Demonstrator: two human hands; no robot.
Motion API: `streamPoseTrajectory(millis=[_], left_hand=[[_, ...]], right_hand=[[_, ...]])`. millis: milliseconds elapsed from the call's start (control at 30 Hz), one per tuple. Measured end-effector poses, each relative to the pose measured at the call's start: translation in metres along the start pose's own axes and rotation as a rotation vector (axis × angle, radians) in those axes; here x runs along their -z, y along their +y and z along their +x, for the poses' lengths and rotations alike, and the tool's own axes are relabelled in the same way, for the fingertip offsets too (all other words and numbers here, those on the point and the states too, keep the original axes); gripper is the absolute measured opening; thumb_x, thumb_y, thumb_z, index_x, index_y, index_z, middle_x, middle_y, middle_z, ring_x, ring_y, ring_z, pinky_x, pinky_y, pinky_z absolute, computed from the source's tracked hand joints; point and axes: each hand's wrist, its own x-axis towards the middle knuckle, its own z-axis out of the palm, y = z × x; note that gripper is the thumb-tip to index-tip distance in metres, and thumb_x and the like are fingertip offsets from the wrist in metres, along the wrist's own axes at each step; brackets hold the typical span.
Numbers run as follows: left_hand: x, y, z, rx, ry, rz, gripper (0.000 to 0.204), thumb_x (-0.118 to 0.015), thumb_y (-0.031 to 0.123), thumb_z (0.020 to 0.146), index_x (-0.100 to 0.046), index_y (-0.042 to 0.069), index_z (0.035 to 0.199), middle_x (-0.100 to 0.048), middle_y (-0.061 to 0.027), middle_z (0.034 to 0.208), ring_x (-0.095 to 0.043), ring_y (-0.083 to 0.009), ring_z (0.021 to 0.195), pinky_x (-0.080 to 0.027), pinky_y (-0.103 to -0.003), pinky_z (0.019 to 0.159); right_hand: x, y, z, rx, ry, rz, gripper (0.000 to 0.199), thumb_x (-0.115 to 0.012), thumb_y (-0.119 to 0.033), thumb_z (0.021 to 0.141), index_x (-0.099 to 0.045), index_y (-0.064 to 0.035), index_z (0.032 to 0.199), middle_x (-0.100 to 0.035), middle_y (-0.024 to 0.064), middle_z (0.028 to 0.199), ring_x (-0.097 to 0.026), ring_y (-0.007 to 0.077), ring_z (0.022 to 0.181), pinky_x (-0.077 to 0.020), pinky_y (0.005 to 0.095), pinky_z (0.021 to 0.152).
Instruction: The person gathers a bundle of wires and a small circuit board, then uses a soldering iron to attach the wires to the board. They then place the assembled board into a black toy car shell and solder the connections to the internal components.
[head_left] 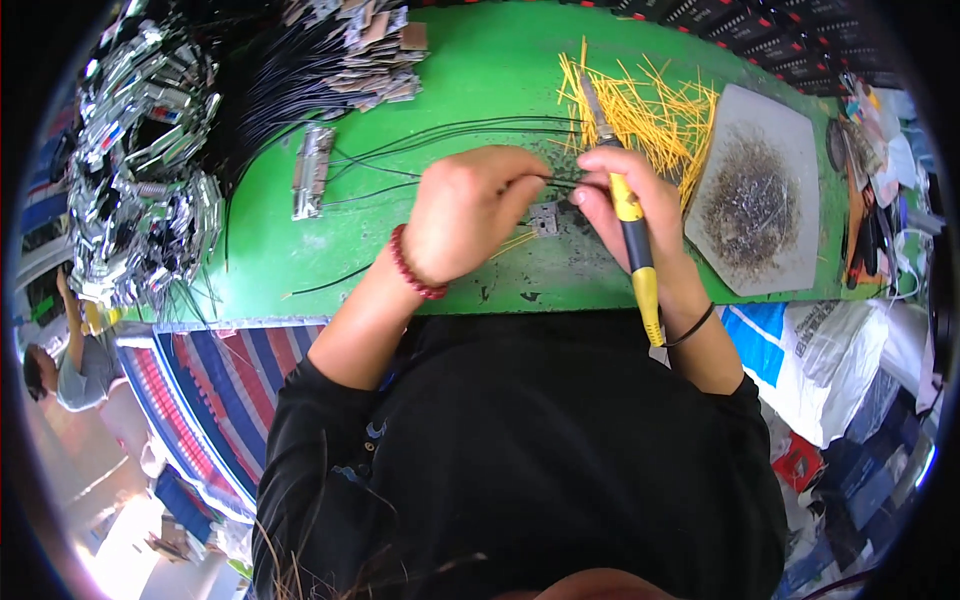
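My left hand (468, 208), with a red bead bracelet on its wrist, pinches thin black wires (440, 135) over the green worktop (300, 260). My right hand (628, 205) grips a yellow and black soldering iron (632, 225), whose metal tip points away from me over the yellow wire pieces (655, 115). The two hands meet fingertip to fingertip above a small grey metal part (545, 218) on the worktop. The black wires run off to the left from my fingers.
A grey tray of metal scraps (755, 190) lies to the right. Shiny silver parts (140, 170) pile up at the left, brown card pieces (375, 50) at the back. A metal strip (312, 172) lies left of the hands. Another person (70, 370) sits far left.
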Motion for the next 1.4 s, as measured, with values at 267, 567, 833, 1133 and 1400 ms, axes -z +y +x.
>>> streamPoseTrajectory(millis=[267,567,833,1133,1400], left_hand=[[-0.001,0.006,-0.004,-0.047,0.043,0.012,0.01,-0.066,0.007,0.08,-0.066,0.006,0.089,-0.065,-0.0106,0.081,-0.064,-0.0295,0.073,-0.051,-0.037,0.062],[-0.001,0.007,-0.009,0.043,-0.03,0.186,0.005,-0.066,0.012,0.08,-0.067,0.009,0.084,-0.064,-0.0073,0.081,-0.063,-0.0276,0.071,-0.05,-0.037,0.06],[-0.01,0.014,-0.009,0.031,0.029,0.148,0.008,-0.069,0.011,0.076,-0.067,0.008,0.083,-0.062,-0.0077,0.075,-0.062,-0.0273,0.068,-0.05,-0.036,0.058],[-0.02,0.016,-0.011,0.044,0.15,-0.009,0.008,-0.069,0.0,0.071,-0.064,0.005,0.076,-0.061,-0.008,0.071,-0.061,-0.0244,0.062,-0.048,-0.033,0.054],[-0.022,0.016,-0.013,-0.015,0.151,0.027,0.008,-0.069,0.001,0.071,-0.063,0.004,0.074,-0.061,-0.0077,0.069,-0.061,-0.024,0.062,-0.049,-0.033,0.054]], right_hand=[[-0.011,0.001,0.005,0.033,0.07,-0.041,0.033,-0.062,0.01,0.078,-0.06,-0.0055,0.107,-0.066,0.0092,0.089,-0.067,0.0158,0.074,-0.0531,0.0259,0.067],[0.004,0.004,-0.007,-0.095,0.081,0.184,0.037,-0.063,0.004,0.082,-0.055,-0.0035,0.117,-0.068,0.0095,0.088,-0.067,0.0136,0.078,-0.0535,0.0254,0.073],[-0.009,0.001,-0.012,0.019,0.12,0.072,0.038,-0.069,0.007,0.077,-0.057,-0.0036,0.112,-0.068,0.0081,0.082,-0.067,0.0133,0.075,-0.0537,0.0244,0.067],[-0.01,0.009,-0.023,0.087,0.206,0.176,0.04,-0.063,0.009,0.083,-0.046,-0.0004,0.118,-0.069,0.0166,0.092,-0.068,0.0179,0.083,-0.0535,0.0278,0.074],[-0.015,0.005,-0.024,0.037,0.231,0.259,0.035,-0.065,0.011,0.08,-0.055,0.0016,0.113,-0.063,0.0136,0.099,-0.07,0.02,0.087,-0.0568,0.0281,0.074]])
